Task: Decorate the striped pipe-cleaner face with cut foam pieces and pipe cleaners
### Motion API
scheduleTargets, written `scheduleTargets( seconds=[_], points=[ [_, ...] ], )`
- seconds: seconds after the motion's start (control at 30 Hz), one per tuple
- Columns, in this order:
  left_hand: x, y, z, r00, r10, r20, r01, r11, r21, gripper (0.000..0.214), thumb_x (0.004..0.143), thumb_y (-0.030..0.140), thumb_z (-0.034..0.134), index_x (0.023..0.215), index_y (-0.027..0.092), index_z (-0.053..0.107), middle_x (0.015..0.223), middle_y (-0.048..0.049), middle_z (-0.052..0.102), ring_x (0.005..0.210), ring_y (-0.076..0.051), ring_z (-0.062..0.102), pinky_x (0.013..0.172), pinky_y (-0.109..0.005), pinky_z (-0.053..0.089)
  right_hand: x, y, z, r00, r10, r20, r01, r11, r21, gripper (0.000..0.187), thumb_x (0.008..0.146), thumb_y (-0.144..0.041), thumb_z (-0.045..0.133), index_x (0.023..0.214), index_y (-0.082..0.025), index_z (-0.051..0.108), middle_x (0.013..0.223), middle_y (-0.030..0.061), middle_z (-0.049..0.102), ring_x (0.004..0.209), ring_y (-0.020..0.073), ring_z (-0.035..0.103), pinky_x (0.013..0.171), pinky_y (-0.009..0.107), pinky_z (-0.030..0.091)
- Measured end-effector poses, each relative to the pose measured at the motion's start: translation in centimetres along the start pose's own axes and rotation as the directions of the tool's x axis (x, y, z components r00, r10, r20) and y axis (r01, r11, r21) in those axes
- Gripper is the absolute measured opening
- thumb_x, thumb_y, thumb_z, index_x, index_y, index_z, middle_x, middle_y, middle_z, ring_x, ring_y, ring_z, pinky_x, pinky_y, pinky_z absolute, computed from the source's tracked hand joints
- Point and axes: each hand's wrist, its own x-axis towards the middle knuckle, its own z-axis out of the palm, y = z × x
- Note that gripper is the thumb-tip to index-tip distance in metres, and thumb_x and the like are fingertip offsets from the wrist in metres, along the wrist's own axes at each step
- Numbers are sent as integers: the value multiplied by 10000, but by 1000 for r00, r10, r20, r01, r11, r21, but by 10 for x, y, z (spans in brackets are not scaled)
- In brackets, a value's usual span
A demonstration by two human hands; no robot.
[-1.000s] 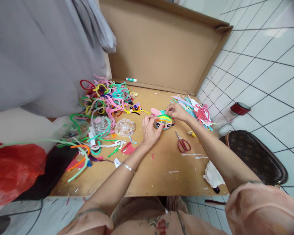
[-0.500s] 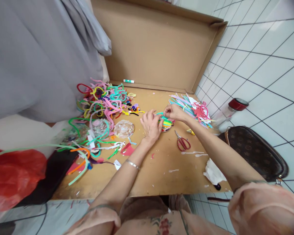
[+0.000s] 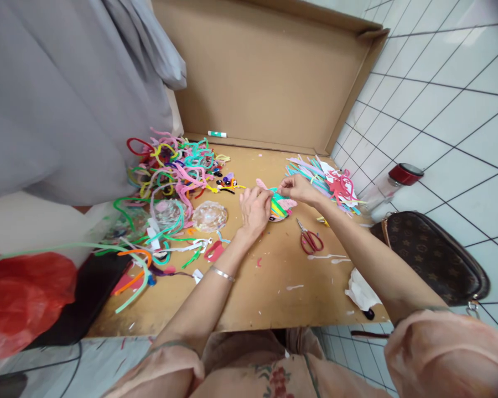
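Observation:
In the middle of the table lies a small striped pipe-cleaner craft piece (image 3: pixel 279 209), green, yellow and teal, with pink fuzzy parts and a dark eye-like spot. My left hand (image 3: pixel 255 209) grips its left side, fingers bent over it. At the far edge my right hand (image 3: pixel 295 188) is pinched on a teal part of it; the fingertips partly hide what they hold. Red-handled scissors (image 3: pixel 310 241) lie open just to the right and nearer to me.
A tangled heap of pipe cleaners (image 3: pixel 178 166) and a clear plastic dish (image 3: pixel 209 216) are on the left. Straight pipe cleaners (image 3: pixel 311 174), a red-lidded jar (image 3: pixel 398 179) and a brown bag (image 3: pixel 431 254) stand right. A cardboard panel (image 3: pixel 265 77) rises behind; a glue stick (image 3: pixel 217 134) lies before it.
The craft piece has turned a little between my hands, and its pink parts now show at the top and right. My left hand has shifted slightly; my right stays pinched at the far edge.

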Motion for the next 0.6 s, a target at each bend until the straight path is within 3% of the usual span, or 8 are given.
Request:
scheduleTargets(
  seconds=[0.2,0.43,0.6],
  points=[
    [-3,2,-4,999,37,37,-37,999,-9,216,916,232,525,1007,219,720,1015,-93,719,976,-262,535,887,-410,354,-12,6,6,998,13,-58,-12,1000,29,136,634,-262,625,654,-142,685,579,-2,627,558,119,518,569,244,414],
    [-4,1,-7,999,-3,43,5,998,-63,180,888,329,597,959,235,734,995,-85,714,1005,-268,553,909,-409,375,-32,8,24,975,37,-217,26,959,281,214,619,-378,677,662,-170,646,635,9,639,614,134,549,632,271,459],
    [0,-4,-3,997,-61,45,66,991,-117,159,869,266,602,942,227,739,996,-74,717,995,-255,581,945,-407,405,-43,8,34,904,70,-423,47,965,259,210,694,-386,619,730,-180,642,723,35,666,704,170,596,708,306,490]
  ],
)
